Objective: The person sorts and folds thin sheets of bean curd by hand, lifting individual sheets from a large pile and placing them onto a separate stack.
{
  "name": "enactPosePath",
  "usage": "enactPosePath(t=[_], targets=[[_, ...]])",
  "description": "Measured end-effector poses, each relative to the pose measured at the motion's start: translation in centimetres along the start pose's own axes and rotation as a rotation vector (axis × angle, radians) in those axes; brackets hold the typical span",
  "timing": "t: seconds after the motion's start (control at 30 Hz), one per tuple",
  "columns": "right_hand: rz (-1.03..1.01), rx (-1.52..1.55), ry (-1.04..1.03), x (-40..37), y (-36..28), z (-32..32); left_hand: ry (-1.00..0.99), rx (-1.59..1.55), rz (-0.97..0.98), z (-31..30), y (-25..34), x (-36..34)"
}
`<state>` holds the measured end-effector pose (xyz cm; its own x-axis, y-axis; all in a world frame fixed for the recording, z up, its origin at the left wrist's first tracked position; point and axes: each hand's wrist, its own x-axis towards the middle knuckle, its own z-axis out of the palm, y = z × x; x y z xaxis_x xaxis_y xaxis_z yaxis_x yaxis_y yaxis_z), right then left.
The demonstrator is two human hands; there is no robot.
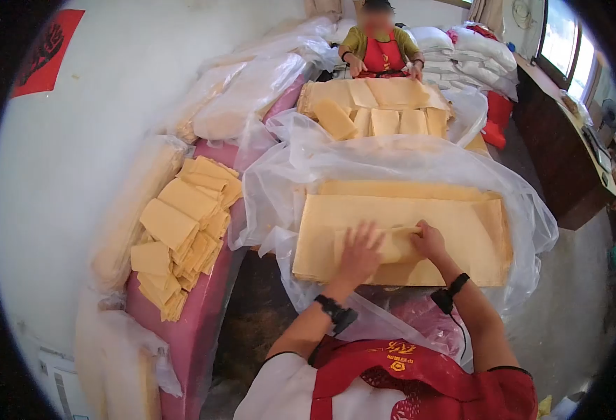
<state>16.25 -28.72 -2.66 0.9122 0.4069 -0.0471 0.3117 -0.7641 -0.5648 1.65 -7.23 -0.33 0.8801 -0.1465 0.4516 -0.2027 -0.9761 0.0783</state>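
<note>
A stack of large, thin, pale yellow sheets (462, 231) lies in front of me on clear plastic. On top is a smaller folded yellow sheet (397, 246). My left hand (360, 253) rests flat on the left part of this folded sheet, fingers spread. At its right end, my right hand (430, 243) is closed, with thumb and fingers gripping the upper edge. Part of the folded sheet is hidden under my hands.
Folded yellow sheets (175, 217) are heaped on a pink-covered surface (185, 343) to the left. Clear plastic (280, 168) surrounds the stack. Across from me, a person (381, 56) in a red apron handles another sheet pile (392, 94). White sacks (476, 59) stand behind; a dark counter (556, 133) runs along the right.
</note>
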Motion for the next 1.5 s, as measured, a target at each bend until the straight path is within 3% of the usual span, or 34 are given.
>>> enactPosePath(t=[0.03, 0.1, 0.23, 0.3, 0.43, 0.53, 0.57, 0.63, 0.67, 0.7, 0.73, 0.8, 0.87, 0.93, 0.97, 1.0, 1.07, 1.13, 1.17, 1.23, 1.27, 1.33, 1.4, 1.43, 1.5], targets=[[-0.012, 0.003, -0.006, -0.3, -0.1, -0.1, -0.054, -0.037, -0.016, 1.9, 0.6, -0.1], [-0.274, -0.415, 0.351, -1.3, -2.2, -0.3, -0.159, -0.028, -0.055, 3.8, 1.4, 0.1], [-0.672, -0.410, 0.218, -3.6, -3.5, 3.3, -0.289, -0.065, -0.254, 0.6, -0.1, -0.6], [-0.659, -0.375, 0.172, -5.0, -4.4, 3.7, -0.253, -0.064, -0.033, 0.3, 0.0, -0.5], [-0.607, -0.403, 0.047, -5.7, -5.7, 0.6, -0.147, -0.136, -0.115, 0.5, -2.9, -3.1], [-0.622, -0.418, 0.015, -5.3, -2.9, 0.6, -0.158, -0.083, -0.045, 1.3, -6.1, -5.6], [-0.743, -0.487, 0.149, -4.7, -1.6, 1.0, -0.078, -0.044, 0.015, 2.9, -7.2, -6.6], [-0.709, -0.351, 0.059, -3.7, -1.6, 0.4, 0.007, 0.003, 0.072, 2.6, -8.1, -7.1], [-0.659, -0.220, -0.035, -3.4, -2.1, -0.3, 0.044, -0.231, -0.080, 0.8, -8.1, -6.7], [-0.598, -0.112, 0.026, -3.8, -4.0, -1.1, 0.082, -0.467, -0.232, -1.4, -8.1, -6.3], [-0.607, -0.112, 0.024, -3.9, -6.4, -2.2, 0.087, -0.461, -0.238, -4.7, -8.2, -5.9], [-0.560, 0.122, -0.122, -4.2, -11.3, -4.2, 0.018, -1.084, -0.368, -12.1, -8.5, -6.2], [-0.664, 0.174, -0.078, -4.6, -16.8, -4.6, 0.033, -1.055, -0.576, -15.7, -9.7, -7.9], [-0.776, 0.229, -0.031, -5.2, -20.9, -4.7, 0.358, -0.872, -0.568, -19.3, -11.7, -10.1], [-0.815, 0.285, 0.066, -5.6, -22.4, -4.7, 0.477, -0.631, -0.697, -22.1, -12.2, -12.3], [-0.847, 0.342, 0.163, -5.8, -23.2, -4.5, 0.562, -0.357, -1.002, -25.7, -11.6, -13.5], [-0.830, 0.282, 0.101, -5.4, -21.7, -3.3, 0.891, -0.298, -1.259, -32.2, -11.0, -15.1], [-0.813, 0.216, 0.034, -5.1, -19.3, -1.7, 0.976, 0.175, -0.907, -35.1, -13.4, -19.7], [-0.792, 0.174, -0.049, -5.1, -18.0, -0.8, 0.971, 0.180, -0.916, -35.8, -14.8, -21.6], [-0.761, 0.126, -0.136, -5.5, -16.8, 0.5, 0.703, 0.827, -0.738, -35.7, -18.4, -25.4], [-0.773, 0.097, -0.153, -5.9, -16.4, 0.9, 0.697, 0.818, -0.738, -34.8, -20.1, -28.1], [-0.738, 0.055, -0.152, -6.6, -15.4, 1.7, 0.254, 0.913, -0.996, -30.5, -24.0, -34.3], [-0.755, -0.071, -0.193, -6.8, -13.7, 2.2, -0.188, 0.450, -1.478, -24.0, -28.9, -41.1], [-0.693, -0.083, -0.166, -6.6, -12.5, 2.2, -0.208, 0.424, -1.418, -23.3, -27.9, -37.4], [-0.748, -0.211, -0.129, -7.1, -10.5, 3.0, 0.324, 0.949, -1.106, -24.8, -20.4, -29.8]])
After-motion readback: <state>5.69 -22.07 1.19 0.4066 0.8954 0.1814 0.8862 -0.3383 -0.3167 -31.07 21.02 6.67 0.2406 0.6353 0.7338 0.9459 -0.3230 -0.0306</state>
